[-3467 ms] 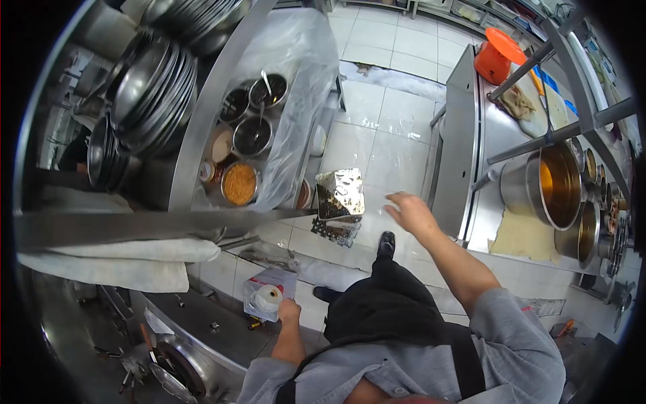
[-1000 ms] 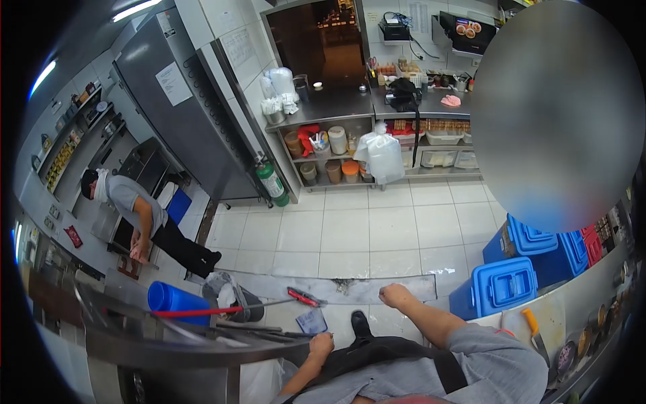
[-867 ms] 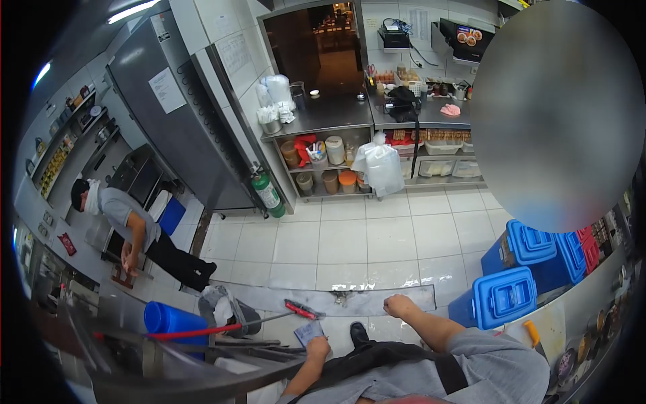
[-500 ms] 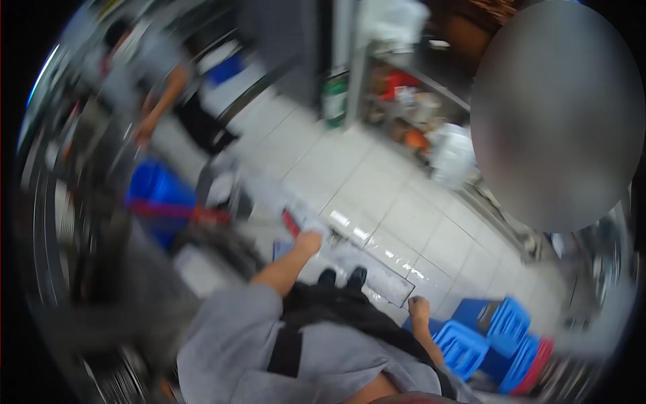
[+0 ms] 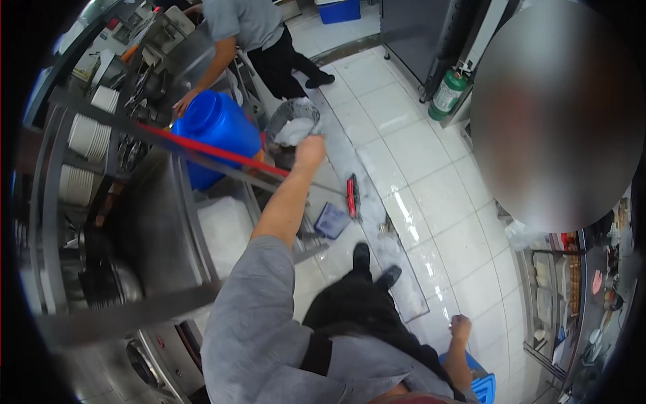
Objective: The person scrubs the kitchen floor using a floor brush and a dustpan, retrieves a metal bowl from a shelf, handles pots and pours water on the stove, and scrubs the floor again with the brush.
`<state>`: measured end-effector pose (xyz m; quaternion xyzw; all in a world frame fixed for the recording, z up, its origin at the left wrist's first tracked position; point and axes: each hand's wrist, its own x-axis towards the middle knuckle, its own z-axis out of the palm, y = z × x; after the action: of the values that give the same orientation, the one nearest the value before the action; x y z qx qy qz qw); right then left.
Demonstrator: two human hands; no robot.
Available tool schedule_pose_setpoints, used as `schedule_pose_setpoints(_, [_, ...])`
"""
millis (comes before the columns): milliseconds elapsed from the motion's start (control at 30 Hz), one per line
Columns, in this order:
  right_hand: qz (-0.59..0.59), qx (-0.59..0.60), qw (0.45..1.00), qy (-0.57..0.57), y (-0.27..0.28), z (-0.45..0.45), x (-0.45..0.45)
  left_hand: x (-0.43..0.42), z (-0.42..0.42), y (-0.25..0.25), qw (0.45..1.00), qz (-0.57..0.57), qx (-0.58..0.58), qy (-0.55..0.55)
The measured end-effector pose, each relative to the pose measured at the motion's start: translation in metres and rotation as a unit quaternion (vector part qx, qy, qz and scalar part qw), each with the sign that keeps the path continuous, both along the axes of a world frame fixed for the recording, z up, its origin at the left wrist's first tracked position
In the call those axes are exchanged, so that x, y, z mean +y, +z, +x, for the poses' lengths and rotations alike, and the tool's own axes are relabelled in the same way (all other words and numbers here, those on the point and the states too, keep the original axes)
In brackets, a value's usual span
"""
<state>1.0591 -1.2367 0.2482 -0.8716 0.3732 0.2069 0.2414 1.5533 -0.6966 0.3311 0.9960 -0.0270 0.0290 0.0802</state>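
My left hand (image 5: 310, 152) is stretched forward with its fingers curled in. It is at the near side of a bin (image 5: 294, 121) lined with a clear bag; I cannot tell whether it touches the rim, and what is in the fingers is hidden. Low on the right, my right hand (image 5: 461, 328) hangs beside my body with fingers bent closed, a tiny pale spot at their tips. Below the left hand, a red-headed floor tool (image 5: 352, 196) and a bluish-purple box (image 5: 332, 220) are on the wet floor. A red pole (image 5: 215, 149) slants across the blue drum (image 5: 214, 128).
A co-worker (image 5: 245, 27) in a grey shirt leans over the steel counter at upper left. Metal racks (image 5: 134, 306) with stacked plates (image 5: 91, 137) border my left. A green cylinder (image 5: 449, 94) stands by the dark cabinet (image 5: 424, 40). Near my right hand is a blue crate (image 5: 483, 387).
The view has swung and become sharper. My left hand now appears beside the lined bin instead of near the red-headed tool. Most of the blue crates at lower right have left view.
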Motion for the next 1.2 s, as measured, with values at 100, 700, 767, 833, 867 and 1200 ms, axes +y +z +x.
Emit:
schedule_pose_setpoints(100, [-0.021, -0.032, 0.998, 0.049, -0.007, 0.066, -0.024, 0.054, 0.045, -0.036, 0.99, 0.044, -0.007, 0.137])
schedule_pose_setpoints(700, [0.019, -0.07, 0.945, 0.32, 0.031, 0.229, 0.122, -0.002, -0.326, -0.108, 0.622, -0.331, 0.7, 0.114])
schedule_pose_setpoints(767, [0.008, -0.045, 0.951, 0.306, 0.014, 0.215, 0.114, -0.007, -0.302, -0.081, 0.653, -0.438, 0.601, 0.145])
schedule_pose_setpoints(833, [0.011, -0.033, 0.956, 0.292, 0.014, 0.2, 0.112, -0.013, -0.286, -0.088, 0.71, -0.5, 0.438, 0.233])
schedule_pose_setpoints(867, [0.014, -0.043, 0.956, 0.289, 0.016, 0.196, 0.111, -0.009, -0.279, -0.103, 0.752, -0.489, 0.382, 0.221])
schedule_pose_setpoints(1200, [0.071, -0.037, 0.978, 0.191, 0.006, 0.167, 0.082, 0.032, -0.253, -0.118, 0.847, -0.319, 0.353, 0.235])
